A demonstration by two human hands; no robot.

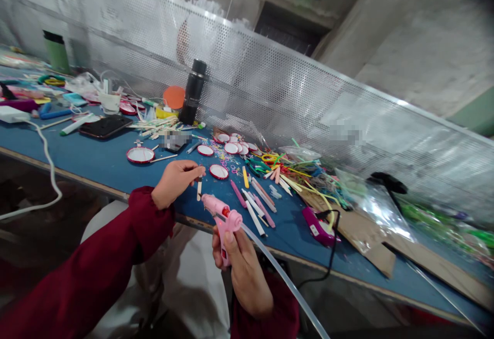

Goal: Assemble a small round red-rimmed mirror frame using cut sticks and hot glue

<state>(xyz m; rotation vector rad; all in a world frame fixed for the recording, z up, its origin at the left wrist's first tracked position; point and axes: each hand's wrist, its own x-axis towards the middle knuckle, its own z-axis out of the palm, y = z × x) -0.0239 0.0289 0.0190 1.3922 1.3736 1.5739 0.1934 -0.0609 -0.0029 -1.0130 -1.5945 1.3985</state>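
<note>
My left hand is closed in a pinch on a small pale stick that hangs upright over the front of the blue table. My right hand grips a pink glue gun by its handle. A long clear glue stick trails out of the gun's back. The gun's nozzle points up and left, close to the lower end of the stick. Both arms wear dark red sleeves.
Round red-rimmed discs, coloured sticks and straws lie spread over the table. A black bottle stands by the perforated metal screen. A phone, a green cup, a second pink tool and cardboard lie around.
</note>
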